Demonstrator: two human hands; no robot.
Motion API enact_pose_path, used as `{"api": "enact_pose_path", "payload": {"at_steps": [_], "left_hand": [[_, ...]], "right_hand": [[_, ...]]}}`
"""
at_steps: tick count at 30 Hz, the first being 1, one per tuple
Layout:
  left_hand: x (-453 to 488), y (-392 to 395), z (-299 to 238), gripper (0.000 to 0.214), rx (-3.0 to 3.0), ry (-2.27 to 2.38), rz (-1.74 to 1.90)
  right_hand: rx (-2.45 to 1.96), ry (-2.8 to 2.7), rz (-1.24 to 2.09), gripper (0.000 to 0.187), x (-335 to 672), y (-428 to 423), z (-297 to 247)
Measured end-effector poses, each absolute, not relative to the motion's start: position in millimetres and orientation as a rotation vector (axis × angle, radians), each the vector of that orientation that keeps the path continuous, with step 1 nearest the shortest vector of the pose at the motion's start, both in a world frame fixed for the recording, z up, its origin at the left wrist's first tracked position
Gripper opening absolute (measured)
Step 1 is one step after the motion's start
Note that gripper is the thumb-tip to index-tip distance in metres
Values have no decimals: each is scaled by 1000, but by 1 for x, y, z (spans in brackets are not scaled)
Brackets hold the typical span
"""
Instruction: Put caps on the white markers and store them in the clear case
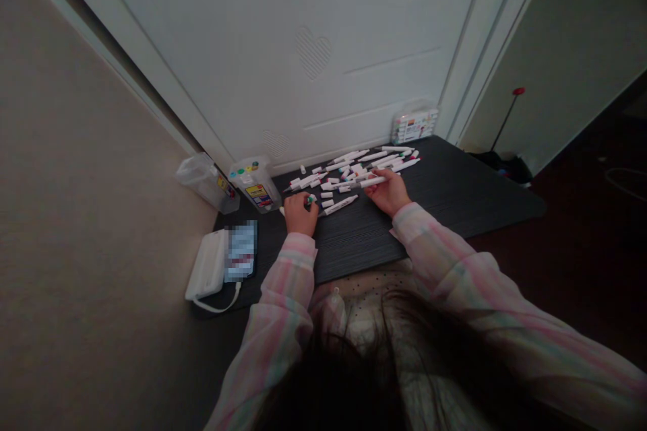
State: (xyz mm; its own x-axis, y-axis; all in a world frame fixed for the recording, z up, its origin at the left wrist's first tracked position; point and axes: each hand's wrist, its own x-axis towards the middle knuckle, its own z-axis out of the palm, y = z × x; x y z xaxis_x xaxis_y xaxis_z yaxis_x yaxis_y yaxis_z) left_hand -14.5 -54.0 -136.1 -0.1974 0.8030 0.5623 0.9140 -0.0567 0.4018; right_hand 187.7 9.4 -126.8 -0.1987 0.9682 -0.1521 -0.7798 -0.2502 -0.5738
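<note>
Three clear plastic containers stood along the back and left of the dark tabletop point(364, 242). The upright box point(260, 195) held a few pieces with coloured ends, green, blue and yellow among them, showing at its top. To its left, the tilted case point(199, 178) stood against the wall side, its contents too unclear to tell. At the far right, the labelled case point(415, 125) held rows of pale pieces behind its clear side.

The right hand point(388, 192) reached forward from a striped sleeve, thumb and fingers pinching a white marker point(373, 182) above the spread of loose markers and caps point(348, 167). The left hand point(301, 214), back upward, was curled around a green-and-white piece point(309, 200) in front of the upright box, near the pile's left end.
</note>
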Motion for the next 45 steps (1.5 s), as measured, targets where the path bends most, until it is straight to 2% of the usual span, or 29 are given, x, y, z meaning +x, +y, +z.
{"api": "enact_pose_path", "payload": {"at_steps": [19, 35, 41, 45], "left_hand": [[-11, -57, -138, 14, -1979, -1873, -1158], [11, -71, -132, 17, -2221, -1732, -1022], [3, -67, -133, 19, -2050, -1948, -1051], [-7, -63, -134, 17, -1899, -2157, -1044]], "right_hand": [[-439, -736, 2194, 15, 191, -15, -110], [-538, -711, 2137, 12, 185, -7, -119], [-572, -624, 2080, 11, 186, -4, -119], [-587, -485, 1930, 6, 188, 2, -121]]}}
